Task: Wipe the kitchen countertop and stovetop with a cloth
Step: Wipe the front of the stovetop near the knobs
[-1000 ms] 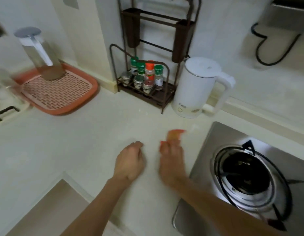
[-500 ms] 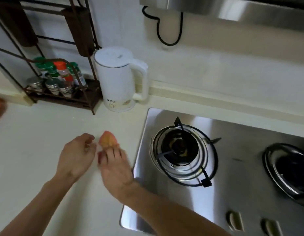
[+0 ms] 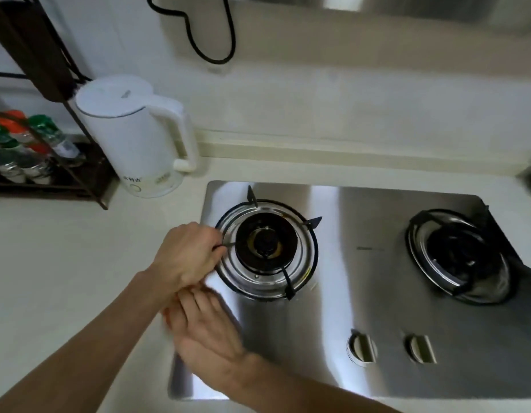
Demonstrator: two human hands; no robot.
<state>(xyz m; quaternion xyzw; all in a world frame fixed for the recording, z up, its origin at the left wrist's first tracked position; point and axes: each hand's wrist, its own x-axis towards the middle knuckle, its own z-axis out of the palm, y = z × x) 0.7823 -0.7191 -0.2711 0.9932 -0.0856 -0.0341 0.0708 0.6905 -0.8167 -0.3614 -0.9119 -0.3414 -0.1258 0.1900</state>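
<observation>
At the stovetop's (image 3: 362, 293) left edge, our left hand (image 3: 186, 257) grips the burner's pot-support (image 3: 267, 248) prong, probably to lift it; right hand (image 3: 207, 329) lies flat, fingers straight, cloth hidden.

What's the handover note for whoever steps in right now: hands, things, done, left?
Left hand: fingers curled round the left burner's pan support, at its left side.
Right hand: flat, blurred, at the stovetop's front-left edge; cloth barely visible under it.
Kettle stands on the countertop.
Done: cannot tell from surfaces.
Left: likely the stovetop, around both burners.
</observation>
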